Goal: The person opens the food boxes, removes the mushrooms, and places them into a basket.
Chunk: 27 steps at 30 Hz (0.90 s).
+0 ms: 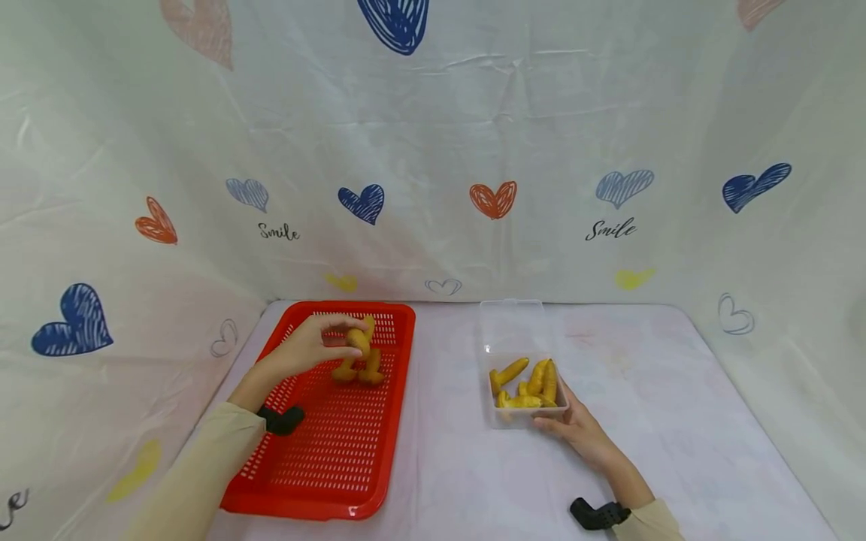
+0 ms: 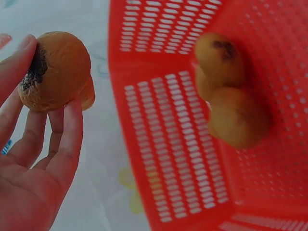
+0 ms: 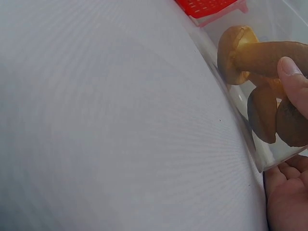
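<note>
Left hand (image 1: 311, 344) pinches a mushroom (image 1: 358, 342), eleven o'clock, over the red basket (image 1: 331, 436); two more mushrooms (image 1: 372, 367) lie below. Right hand (image 1: 579, 430) grips the clear box (image 1: 513, 418), one o'clock. Best: light pinch on the cap (image 2: 67, 70), box braced steady.

Head view: we lose the left sleeve (image 1: 213, 458) at the near edge; overlap in the clear box (image 1: 514, 414) keeps us from counting the mushrooms (image 1: 537, 377). Left wrist view: the red basket (image 2: 144, 65) is cut off. Right wrist: likewise the right hand (image 3: 291, 195).
</note>
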Available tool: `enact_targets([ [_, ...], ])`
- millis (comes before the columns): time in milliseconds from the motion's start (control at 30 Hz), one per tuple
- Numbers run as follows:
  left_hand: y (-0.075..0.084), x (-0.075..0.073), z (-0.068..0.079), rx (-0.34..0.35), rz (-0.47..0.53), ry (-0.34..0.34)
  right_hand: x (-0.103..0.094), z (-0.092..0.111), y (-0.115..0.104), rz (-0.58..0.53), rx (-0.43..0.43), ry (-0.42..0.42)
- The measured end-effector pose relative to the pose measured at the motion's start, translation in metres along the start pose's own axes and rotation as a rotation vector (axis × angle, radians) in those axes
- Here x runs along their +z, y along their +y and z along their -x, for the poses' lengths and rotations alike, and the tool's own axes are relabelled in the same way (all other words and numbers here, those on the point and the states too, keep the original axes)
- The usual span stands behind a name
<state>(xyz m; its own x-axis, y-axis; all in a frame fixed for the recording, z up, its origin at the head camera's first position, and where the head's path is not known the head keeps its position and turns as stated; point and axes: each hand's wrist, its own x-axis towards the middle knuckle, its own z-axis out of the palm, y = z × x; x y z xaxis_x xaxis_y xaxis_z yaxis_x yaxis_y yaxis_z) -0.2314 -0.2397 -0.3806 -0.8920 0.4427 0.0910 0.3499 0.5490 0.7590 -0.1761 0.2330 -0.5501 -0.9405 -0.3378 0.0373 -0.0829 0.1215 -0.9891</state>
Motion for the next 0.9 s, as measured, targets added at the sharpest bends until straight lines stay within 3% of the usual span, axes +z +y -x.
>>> enact_targets([
  [267,-0.032,-0.008,0.011,-0.051,-0.009,0.064,0.001,0.000,-0.001,0.007,0.011,0.001],
  [567,-0.052,-0.009,0.019,-0.060,-0.113,0.122,0.001,0.001,-0.001,0.001,0.027,0.004],
  [900,-0.070,-0.005,0.019,-0.054,-0.164,0.134,0.000,0.001,0.000,-0.021,0.023,-0.003],
])
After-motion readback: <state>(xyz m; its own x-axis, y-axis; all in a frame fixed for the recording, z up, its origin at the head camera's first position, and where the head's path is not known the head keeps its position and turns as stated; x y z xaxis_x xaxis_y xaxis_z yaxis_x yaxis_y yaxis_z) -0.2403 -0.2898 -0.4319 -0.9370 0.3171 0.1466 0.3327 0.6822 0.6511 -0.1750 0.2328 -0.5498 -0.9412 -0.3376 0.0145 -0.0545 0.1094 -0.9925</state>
